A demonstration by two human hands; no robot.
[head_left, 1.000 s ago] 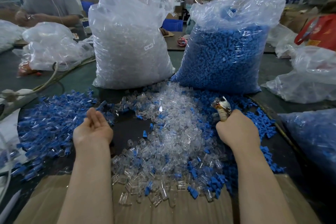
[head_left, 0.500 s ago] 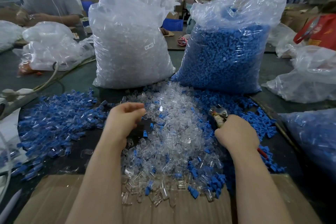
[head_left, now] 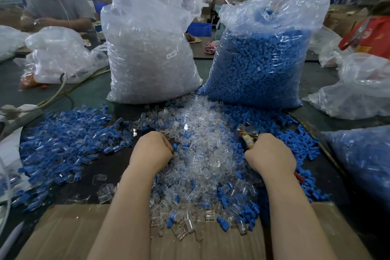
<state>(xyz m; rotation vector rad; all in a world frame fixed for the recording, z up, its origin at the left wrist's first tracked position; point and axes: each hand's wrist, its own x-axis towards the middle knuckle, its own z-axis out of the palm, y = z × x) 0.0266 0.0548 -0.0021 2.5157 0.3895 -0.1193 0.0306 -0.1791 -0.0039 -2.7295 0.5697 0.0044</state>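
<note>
Lower centre: the left hand (head_left: 152, 152) has moved from the left into the heap of small clear plastic caps (head_left: 206, 131) on the desk (head_left: 111, 164), fingers curled, their catch hidden. The right hand (head_left: 271, 156) wraps its fingers round the small metal pliers (head_left: 249, 135), so I judge a next piece is being picked.

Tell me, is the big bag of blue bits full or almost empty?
Almost full: the blue-piece bag is packed with blue right up to just below its crumpled clear top.
</note>
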